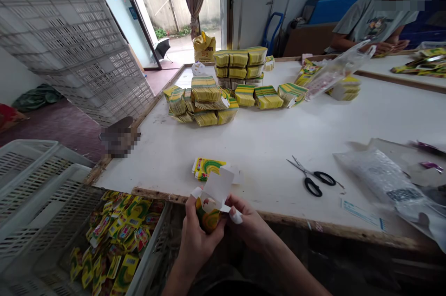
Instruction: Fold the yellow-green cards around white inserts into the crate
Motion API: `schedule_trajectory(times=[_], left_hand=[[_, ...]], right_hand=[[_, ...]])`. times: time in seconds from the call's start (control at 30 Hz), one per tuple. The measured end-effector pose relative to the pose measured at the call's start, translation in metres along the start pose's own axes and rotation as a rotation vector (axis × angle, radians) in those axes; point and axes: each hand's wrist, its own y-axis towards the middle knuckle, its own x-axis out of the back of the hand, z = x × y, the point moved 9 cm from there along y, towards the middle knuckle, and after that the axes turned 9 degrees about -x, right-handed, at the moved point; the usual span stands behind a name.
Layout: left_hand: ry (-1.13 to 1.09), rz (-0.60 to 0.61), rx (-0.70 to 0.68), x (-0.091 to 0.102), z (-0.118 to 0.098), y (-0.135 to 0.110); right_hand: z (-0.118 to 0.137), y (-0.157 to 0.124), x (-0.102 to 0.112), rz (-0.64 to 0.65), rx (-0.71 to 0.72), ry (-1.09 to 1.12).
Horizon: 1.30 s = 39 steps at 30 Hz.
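A small yellow and green cardboard box (208,218), its white top flaps lifted, sits in my left hand (195,228), whose thumb and fingers wrap round its sides. My right hand (245,219) pinches the box's right edge near a side flap; something white covers one fingertip. A bit of red shows inside the opening, too small to name. Just beyond lies a flattened yellow box (208,167) on the white table (258,147). Black-handled scissors (310,177) rest to the right, blades apart.
Stacked bundles of flat yellow boxes (240,70) stand at the back. A white crate (153,245) below the table's left edge holds many yellow packets (128,221). Clear plastic wrap (386,180) lies at right. Another person (372,22) sits across, hands together.
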Motion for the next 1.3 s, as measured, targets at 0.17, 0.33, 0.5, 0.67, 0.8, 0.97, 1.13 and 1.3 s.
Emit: schedule_trajectory(times=[0.17, 0.33, 0.5, 0.67, 0.8, 0.97, 1.13, 1.3], left_hand=[[0.078, 0.112, -0.053, -0.009, -0.005, 0.003], [0.29, 0.187, -0.159, -0.012, -0.006, 0.004], [0.373, 0.184, -0.212, -0.011, -0.009, 0.007], [0.411, 0.228, -0.236, -0.015, -0.013, 0.01], [0.416, 0.298, -0.205, -0.019, -0.009, 0.009], [0.337, 0.332, -0.042, -0.021, 0.009, 0.004], [0.211, 0.289, -0.041, -0.028, 0.014, 0.002], [0.334, 0.136, -0.014, -0.008, 0.018, -0.001]], right_hand=[[0.017, -0.002, 0.002, -0.097, 0.099, -0.14], [0.016, 0.009, -0.002, -0.082, -0.052, -0.08], [0.014, 0.009, -0.003, -0.044, -0.109, -0.122], [0.008, 0.008, -0.001, -0.032, -0.094, -0.177], [0.007, 0.007, 0.004, -0.122, -0.076, -0.275], [0.02, -0.007, -0.01, -0.156, 0.163, -0.681], [0.012, -0.02, -0.029, -0.146, 0.432, -1.087], [0.023, -0.018, -0.008, -0.295, 0.561, -1.11]])
